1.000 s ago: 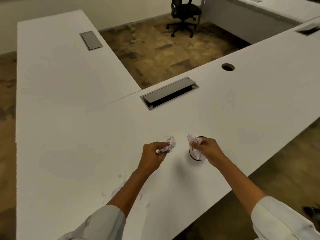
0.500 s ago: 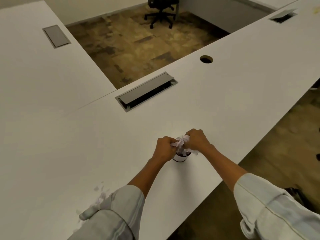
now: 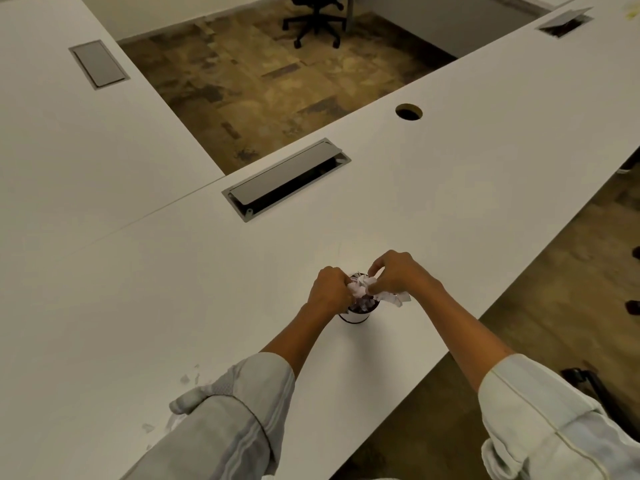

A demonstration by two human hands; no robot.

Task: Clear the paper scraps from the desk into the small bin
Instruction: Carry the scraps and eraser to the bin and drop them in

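- Both hands meet right over the small bin [image 3: 356, 315], which stands on the desk [image 3: 485, 188] close to its near edge – held there, I'd judge, so the paper drops straight in and none lands on the desktop.
- Left hand [image 3: 329, 292]: fingers curled shut around a crumpled wad of paper [image 3: 358, 289], pressed against the bin's rim on its left side.
- Right hand [image 3: 398, 275]: fingers pinched down on the same white wad from the right; a loose paper tail [image 3: 398, 299] sticks out under the palm, past the bin's right rim. It could miss the bin if let go as is.
- Bin mouth mostly hidden by hands and paper; looks already well filled with dark and white bits – the wad likely needs stuffing, not dropping.
- Small scraps [image 3: 188, 377] lie on the desk near the near-left edge, just beside the left sleeve [image 3: 239, 410] – not yet cleared, so the task isn't finished.
- Around: cable hatch [image 3: 287, 178] half open toward the far edge, round cable hole [image 3: 408, 111] further right, second hatch [image 3: 98, 64] on the adjoining desk wing, office chair [image 3: 317, 15] on the floor beyond. All well apart from the bin – nothing blocks the hands.
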